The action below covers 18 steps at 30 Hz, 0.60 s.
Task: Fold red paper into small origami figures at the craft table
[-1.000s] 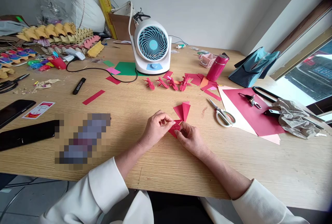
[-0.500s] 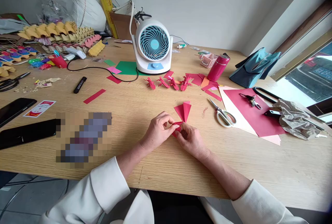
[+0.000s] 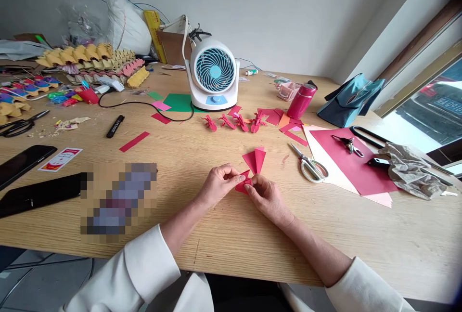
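While both hands meet over the tabletop (image 3: 231, 244), the left hand (image 3: 218, 184) pinches a small folded red paper (image 3: 242, 187) between thumb and forefinger, its other fingers curled in. The right hand (image 3: 267, 195) has the opposite edge in a similar close pinch. The paper thus sits between the 2 hands; I cannot tell whether it rests on the tabletop or is raised. Just beyond the right hand's fingertips lies a fan-shaped red paper (image 3: 255, 160); whether they touch is unclear. Farther beyond both hands sit at least 4 red paper figures (image 3: 241, 123) in a row. To the right of the right hand lie scissors (image 3: 305, 159), unheld, with a large red sheet (image 3: 348, 158) past them.

Judging by the grip, the step in hand is a small fold. The next move seems to call for light, even fingertip pressure, since a slip could skew the crease.
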Tool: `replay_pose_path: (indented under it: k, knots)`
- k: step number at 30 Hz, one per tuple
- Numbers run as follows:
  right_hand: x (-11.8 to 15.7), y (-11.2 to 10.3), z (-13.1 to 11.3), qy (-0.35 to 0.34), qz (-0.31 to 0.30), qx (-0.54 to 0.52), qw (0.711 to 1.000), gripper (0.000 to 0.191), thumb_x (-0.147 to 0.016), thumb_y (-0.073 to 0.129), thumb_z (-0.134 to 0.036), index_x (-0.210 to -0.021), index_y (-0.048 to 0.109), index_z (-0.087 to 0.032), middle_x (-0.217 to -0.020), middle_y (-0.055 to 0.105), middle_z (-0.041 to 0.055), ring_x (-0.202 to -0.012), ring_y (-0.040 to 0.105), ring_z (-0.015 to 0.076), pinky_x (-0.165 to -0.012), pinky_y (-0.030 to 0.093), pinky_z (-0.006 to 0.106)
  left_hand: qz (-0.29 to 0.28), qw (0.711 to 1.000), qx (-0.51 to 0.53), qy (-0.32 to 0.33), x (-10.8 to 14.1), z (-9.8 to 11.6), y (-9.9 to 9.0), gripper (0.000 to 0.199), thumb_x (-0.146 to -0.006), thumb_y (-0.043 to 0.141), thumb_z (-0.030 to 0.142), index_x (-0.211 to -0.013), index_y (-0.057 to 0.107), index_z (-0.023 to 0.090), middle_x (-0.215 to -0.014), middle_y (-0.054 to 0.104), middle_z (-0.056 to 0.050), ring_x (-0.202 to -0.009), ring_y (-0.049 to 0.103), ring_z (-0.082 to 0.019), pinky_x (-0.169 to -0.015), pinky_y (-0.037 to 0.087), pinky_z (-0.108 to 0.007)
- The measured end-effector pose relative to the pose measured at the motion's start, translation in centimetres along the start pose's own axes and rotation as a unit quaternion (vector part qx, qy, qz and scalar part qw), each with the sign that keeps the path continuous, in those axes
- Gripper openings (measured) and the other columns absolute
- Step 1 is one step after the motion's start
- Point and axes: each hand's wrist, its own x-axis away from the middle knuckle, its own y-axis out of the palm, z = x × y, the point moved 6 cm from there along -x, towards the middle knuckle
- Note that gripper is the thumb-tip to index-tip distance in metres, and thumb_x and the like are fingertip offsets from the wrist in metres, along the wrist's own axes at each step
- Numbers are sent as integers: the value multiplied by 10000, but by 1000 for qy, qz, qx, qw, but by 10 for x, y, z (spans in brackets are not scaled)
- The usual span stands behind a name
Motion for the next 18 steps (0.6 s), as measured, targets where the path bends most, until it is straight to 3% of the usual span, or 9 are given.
replay_pose_path:
  k: [5, 18]
  knots:
    - [-1, 0, 3, 17, 2, -55, 998, 331, -892, 563, -484, -724, 482, -210, -572, 501, -26, -508, 431, 115, -488, 333, 246, -17, 985, 135, -107, 2, -10, 9, 408, -682, 770, 514, -674, 624, 133, -569, 496, 45, -523, 364, -59, -501, 285, -208]
    - [-4, -5, 7, 32, -13, -90, 995, 369, -848, 631, -552, -781, 557, -196, -591, 545, -16, -510, 466, 121, -494, 365, 256, -14, 984, 155, -87, 1, -11, 9, 424, -690, 751, 532, -676, 598, 138, -553, 472, 49, -515, 372, -61, -491, 280, -213]
